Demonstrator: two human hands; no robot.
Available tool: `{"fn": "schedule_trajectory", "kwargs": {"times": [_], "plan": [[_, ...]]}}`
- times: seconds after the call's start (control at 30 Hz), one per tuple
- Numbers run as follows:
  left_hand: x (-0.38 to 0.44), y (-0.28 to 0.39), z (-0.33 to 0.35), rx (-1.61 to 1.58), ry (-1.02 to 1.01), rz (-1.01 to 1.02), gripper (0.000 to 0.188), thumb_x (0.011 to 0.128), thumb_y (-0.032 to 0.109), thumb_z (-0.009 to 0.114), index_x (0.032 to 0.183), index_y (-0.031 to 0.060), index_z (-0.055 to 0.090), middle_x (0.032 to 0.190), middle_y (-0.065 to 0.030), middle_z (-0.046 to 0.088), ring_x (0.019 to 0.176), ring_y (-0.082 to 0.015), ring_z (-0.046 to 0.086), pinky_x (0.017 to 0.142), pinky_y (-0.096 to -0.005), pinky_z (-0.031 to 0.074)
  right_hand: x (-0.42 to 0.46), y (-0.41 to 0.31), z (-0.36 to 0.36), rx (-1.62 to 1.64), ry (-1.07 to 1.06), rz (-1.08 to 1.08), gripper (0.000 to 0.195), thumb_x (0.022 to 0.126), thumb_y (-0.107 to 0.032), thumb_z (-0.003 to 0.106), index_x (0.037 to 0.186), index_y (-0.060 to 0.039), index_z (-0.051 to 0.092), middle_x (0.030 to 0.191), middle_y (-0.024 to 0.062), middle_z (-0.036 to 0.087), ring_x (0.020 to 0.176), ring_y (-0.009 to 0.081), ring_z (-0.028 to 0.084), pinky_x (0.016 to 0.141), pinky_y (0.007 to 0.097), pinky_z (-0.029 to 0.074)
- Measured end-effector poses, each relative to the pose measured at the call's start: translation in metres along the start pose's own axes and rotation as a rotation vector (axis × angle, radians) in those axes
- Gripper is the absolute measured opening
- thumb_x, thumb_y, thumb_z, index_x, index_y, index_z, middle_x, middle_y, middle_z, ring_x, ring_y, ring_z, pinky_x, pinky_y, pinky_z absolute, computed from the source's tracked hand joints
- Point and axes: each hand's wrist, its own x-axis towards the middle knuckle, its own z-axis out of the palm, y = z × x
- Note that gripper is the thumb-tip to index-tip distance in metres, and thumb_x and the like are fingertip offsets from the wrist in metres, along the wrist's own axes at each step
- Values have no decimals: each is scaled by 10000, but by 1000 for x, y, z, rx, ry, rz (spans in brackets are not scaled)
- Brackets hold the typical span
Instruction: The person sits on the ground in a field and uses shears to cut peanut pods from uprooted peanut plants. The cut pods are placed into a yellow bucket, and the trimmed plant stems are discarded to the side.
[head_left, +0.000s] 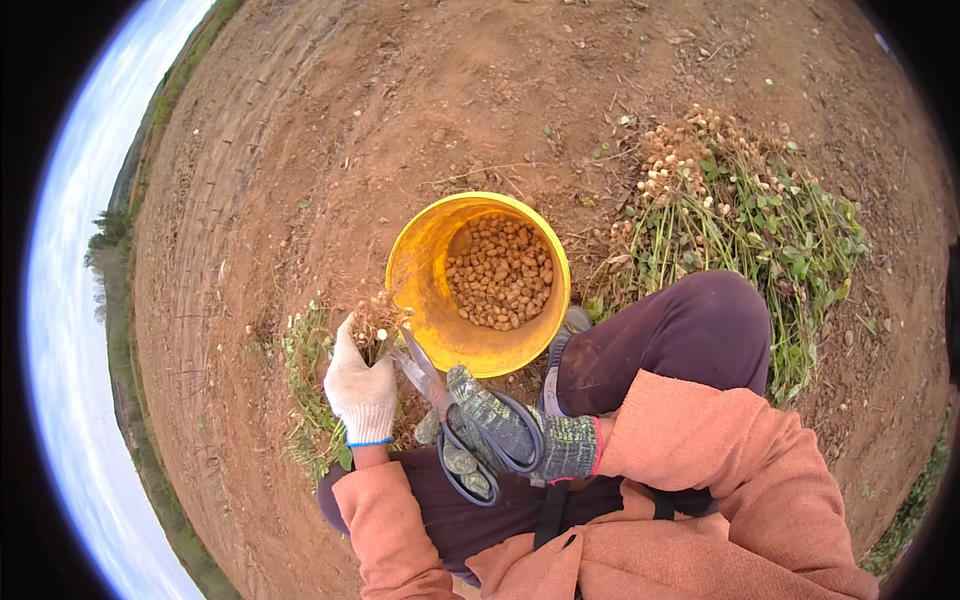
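Note:
My left hand (363, 386), in a white knit glove with a blue hem, grips a peanut plant by its stems. The plant's roots and pods (375, 321) stick up at the left rim of a yellow bucket (424, 330). In a dark patterned glove, my right hand (495, 427) has its fingers through the dark handles of a pair of scissors (429, 384). The scissor blades are parted and point at the roots beside my left hand. Loose peanuts in their shells (501, 271) cover the bucket's bottom.
To the right, a heap of pulled peanut plants (750, 217) lies with pods toward the far end. More leafy stems (311, 397) lie left of my left hand. My bent knee (675, 330) and shoe (568, 330) are close to the bucket. Brown soil (315, 150) surrounds everything.

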Motion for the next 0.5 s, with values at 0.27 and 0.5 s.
{"fn": "schedule_trajectory", "kwargs": {"times": [0.27,0.5], "plan": [[-8,13,7,23,66,192,509,703,79,694,1197,93,577,993,-154,669,889,-321,654,758,-371,515,12,-3,-14,-59,302,-186,476,955,-524,417,914,-82,589,646,12,552,531,108,524,473,227,430],[-6,15,7,15,11,151,522,691,71,694,1198,86,570,1001,-152,669,899,-324,653,771,-374,514,3,0,-8,-2,284,-121,579,946,-583,352,934,-53,584,524,22,497,393,146,479,351,267,392]]}}
